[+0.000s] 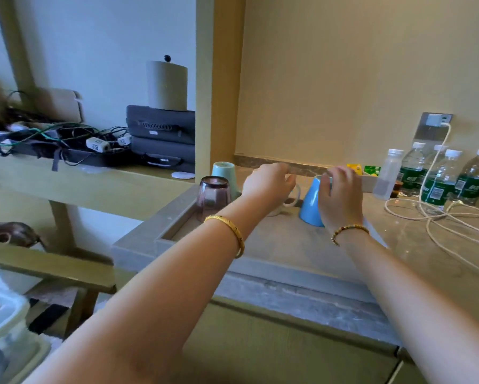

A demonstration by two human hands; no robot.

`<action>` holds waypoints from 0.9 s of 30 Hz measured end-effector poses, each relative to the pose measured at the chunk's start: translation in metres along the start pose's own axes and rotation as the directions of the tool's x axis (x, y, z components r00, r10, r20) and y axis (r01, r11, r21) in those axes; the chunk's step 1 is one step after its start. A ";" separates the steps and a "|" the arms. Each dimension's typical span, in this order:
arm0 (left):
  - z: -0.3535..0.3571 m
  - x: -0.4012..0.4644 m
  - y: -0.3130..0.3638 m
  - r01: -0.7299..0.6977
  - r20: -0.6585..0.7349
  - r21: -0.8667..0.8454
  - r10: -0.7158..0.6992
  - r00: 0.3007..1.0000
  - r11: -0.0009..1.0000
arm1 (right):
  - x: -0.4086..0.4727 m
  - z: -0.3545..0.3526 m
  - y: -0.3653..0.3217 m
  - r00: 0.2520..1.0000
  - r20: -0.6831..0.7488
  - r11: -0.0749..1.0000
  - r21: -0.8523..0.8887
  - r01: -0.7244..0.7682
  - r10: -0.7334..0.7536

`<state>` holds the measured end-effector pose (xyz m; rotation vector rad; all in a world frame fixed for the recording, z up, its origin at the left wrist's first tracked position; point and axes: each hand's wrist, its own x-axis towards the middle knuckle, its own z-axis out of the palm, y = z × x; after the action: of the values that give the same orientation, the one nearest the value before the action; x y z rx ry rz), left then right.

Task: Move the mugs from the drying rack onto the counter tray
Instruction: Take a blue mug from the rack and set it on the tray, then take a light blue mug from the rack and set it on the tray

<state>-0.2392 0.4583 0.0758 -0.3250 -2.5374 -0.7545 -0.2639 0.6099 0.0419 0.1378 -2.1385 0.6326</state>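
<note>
A grey tray (138, 245) with a raised rim lies on the counter. In its far left corner stand an upside-down purple glass (213, 196) and, behind it, an upside-down pale green mug (224, 169). My left hand (269, 184) covers a white mug (287, 202), with only its handle and lower edge showing; the grip itself is hidden. A blue mug (310, 203) sits tilted, mouth down, at the tray's right side, and my right hand (341, 195) wraps around it.
Several water bottles (440, 178) and a small clear bottle (388, 176) stand at the counter's right. A white cable (438, 214) loops from a wall socket (436, 120) across the counter. Left shelf holds grey cases (160, 134), tangled wires and a paper roll (166, 84).
</note>
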 end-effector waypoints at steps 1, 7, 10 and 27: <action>-0.016 -0.009 -0.009 0.001 -0.042 -0.008 -0.001 0.999 1.000 | -0.007 0.004 -0.016 0.999 -0.016 0.999 0.009 0.045 -0.045; -0.119 -0.087 -0.095 0.118 -0.282 0.084 -0.090 0.955 0.989 | -0.052 0.041 -0.136 0.974 -0.029 0.959 0.172 0.226 -0.224; -0.169 -0.137 -0.151 0.254 -0.357 0.090 -0.207 0.911 0.963 | -0.084 0.058 -0.205 0.952 -0.017 0.920 0.255 0.298 -0.304; -0.244 -0.390 -0.388 0.821 -0.143 0.221 -0.815 0.562 0.527 | -0.301 0.174 -0.435 0.260 0.741 0.785 0.570 0.242 -0.619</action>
<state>0.0518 -0.0329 -0.1149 1.0727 -2.6484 -0.6765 -0.0686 0.1108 -0.1090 1.6260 -2.7663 0.6402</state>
